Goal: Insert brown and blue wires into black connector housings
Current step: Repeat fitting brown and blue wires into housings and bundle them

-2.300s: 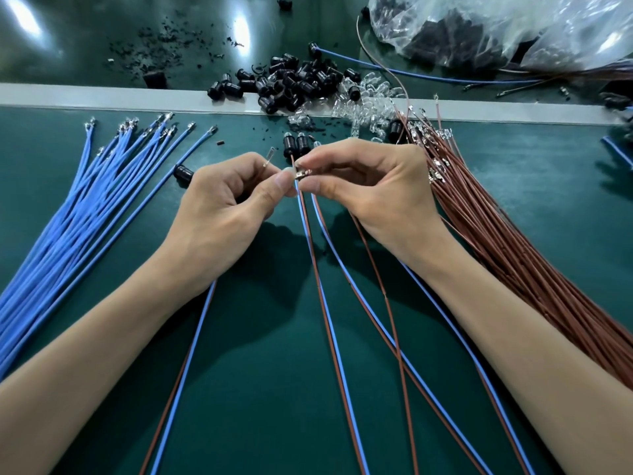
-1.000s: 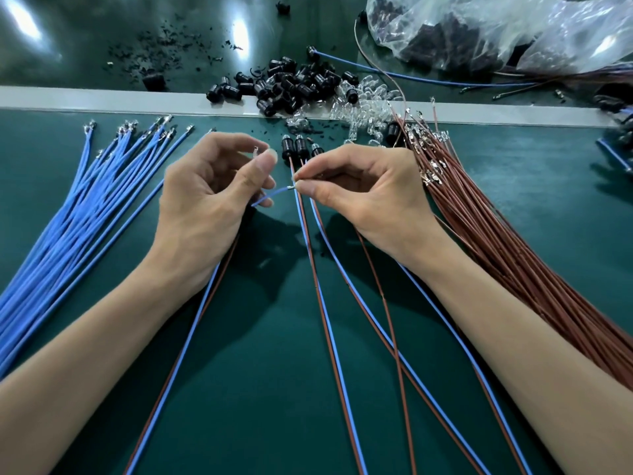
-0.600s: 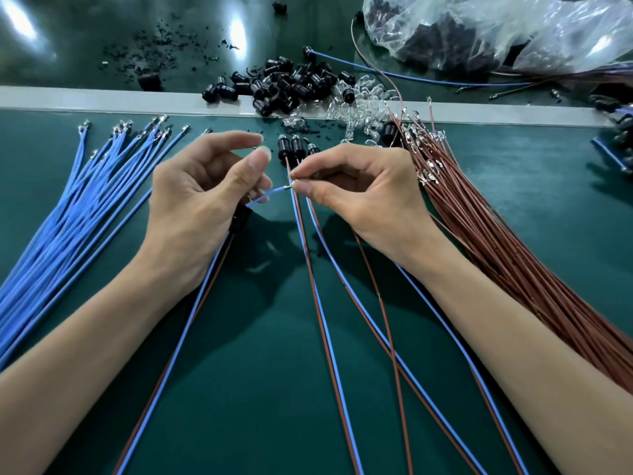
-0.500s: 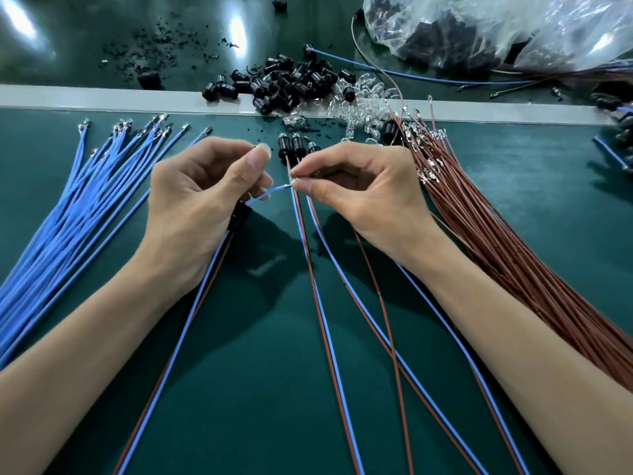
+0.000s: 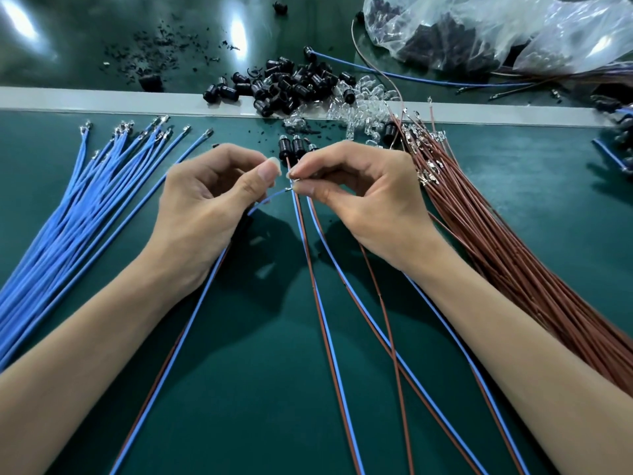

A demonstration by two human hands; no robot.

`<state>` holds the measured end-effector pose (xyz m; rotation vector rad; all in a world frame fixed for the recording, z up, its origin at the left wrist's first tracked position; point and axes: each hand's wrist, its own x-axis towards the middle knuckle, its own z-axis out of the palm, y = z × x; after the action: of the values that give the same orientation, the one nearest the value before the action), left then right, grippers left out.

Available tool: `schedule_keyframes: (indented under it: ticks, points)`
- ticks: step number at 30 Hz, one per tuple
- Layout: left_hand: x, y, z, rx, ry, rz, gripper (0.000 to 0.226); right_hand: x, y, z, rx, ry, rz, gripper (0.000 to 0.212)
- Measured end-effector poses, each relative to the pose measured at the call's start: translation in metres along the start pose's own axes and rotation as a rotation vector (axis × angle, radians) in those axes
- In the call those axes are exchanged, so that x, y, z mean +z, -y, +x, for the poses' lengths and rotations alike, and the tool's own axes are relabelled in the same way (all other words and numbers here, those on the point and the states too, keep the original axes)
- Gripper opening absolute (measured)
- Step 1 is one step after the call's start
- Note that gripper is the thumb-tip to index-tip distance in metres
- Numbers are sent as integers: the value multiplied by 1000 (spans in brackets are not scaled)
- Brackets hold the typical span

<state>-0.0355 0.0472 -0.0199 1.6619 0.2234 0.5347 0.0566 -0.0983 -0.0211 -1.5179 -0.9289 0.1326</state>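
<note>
left hand (image 5: 205, 217): left of the blue wire (image 5: 270, 199) tip, fingers curled, can't tell what's held
right hand (image 5: 359, 204): right of it, thumb and forefinger pinching the tip

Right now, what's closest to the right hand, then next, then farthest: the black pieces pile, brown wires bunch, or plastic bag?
1. Brown wire bunch, just right of the right hand.
2. Black housing pile, farther ahead, slightly left.
3. Plastic bag, far back right.

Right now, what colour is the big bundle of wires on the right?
The wire bundle is reddish brown, shown clearly in the head view.
</note>
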Motion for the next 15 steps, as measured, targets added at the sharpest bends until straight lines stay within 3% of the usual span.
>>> schedule_keyframes:
  ticks: [15]
  points:
    - [6,-3,-4,9,87,113,16,3,0,-3,-84,-45,-107,19]
